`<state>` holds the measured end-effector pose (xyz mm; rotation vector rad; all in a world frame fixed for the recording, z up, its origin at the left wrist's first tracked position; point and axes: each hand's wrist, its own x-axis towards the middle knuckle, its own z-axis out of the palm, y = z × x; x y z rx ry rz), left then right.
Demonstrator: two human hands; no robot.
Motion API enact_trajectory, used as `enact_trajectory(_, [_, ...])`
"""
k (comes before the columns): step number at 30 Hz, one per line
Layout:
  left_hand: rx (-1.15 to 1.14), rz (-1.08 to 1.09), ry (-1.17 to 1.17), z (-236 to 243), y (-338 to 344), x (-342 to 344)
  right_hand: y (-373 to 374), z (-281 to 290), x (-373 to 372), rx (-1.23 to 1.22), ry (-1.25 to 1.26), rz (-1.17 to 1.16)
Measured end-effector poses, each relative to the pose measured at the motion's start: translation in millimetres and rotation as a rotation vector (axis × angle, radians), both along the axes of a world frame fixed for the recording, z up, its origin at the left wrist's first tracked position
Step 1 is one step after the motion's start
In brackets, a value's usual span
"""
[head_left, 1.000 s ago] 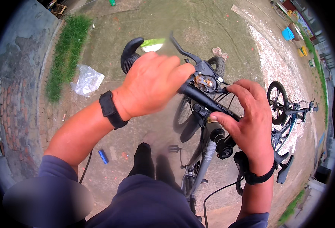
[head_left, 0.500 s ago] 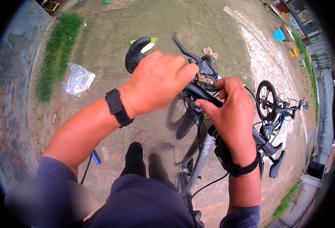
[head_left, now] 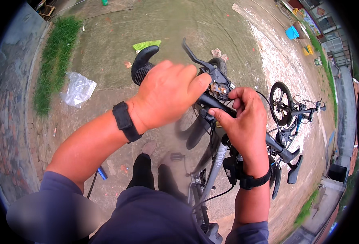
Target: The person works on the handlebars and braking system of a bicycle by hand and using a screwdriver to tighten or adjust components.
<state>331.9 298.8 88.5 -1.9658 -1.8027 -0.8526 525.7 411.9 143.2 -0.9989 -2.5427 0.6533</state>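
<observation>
A grey bicycle frame (head_left: 219, 157) stands before me, its black handlebar (head_left: 219, 105) running under both hands. My left hand (head_left: 169, 93) is closed round the bar beside the black bar-end grip (head_left: 142, 67), its thumb by the shifter. The shifter (head_left: 220, 86) has its inner metal parts exposed, with a black brake lever (head_left: 192, 52) reaching out from it. My right hand (head_left: 244, 120) curls over the bar; its forefinger is bent beside the shifter and its thumb lies near the stem. Whatever is between these fingers is hidden. Black straps circle both wrists.
A second bicycle (head_left: 293, 112) is to the right on the concrete. Clear plastic sheeting (head_left: 78, 89) lies by a grass strip (head_left: 59, 53) on the left. Beyond the bar is a green broom head (head_left: 147, 44). A blue bucket (head_left: 292, 32) stands far right.
The view has shifted slightly, so the broom head shows more fully. Both hands keep nearly the same places on the handlebar; the right fingers stay beside the shifter.
</observation>
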Motion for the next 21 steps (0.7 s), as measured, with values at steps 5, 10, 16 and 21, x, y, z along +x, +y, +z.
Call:
enact_trajectory(5, [0.007,0.007,-0.003,0.2,-1.0,0.3,-0.3,-0.4,-0.9,0.005,-0.001,0.011])
enact_trajectory(10, [0.001,0.012,-0.001,1.4,-1.7,-1.0,-1.8,0.4,-1.1,-0.011,0.008,0.003])
enact_trajectory(16, [-0.006,0.01,-0.006,-0.3,-2.7,0.4,-5.5,-1.3,1.0,-0.04,0.014,-0.033])
enact_trajectory(21, [-0.016,0.015,0.005,0.5,-3.5,0.1,-6.0,-2.3,1.3,0.0,0.014,-0.023])
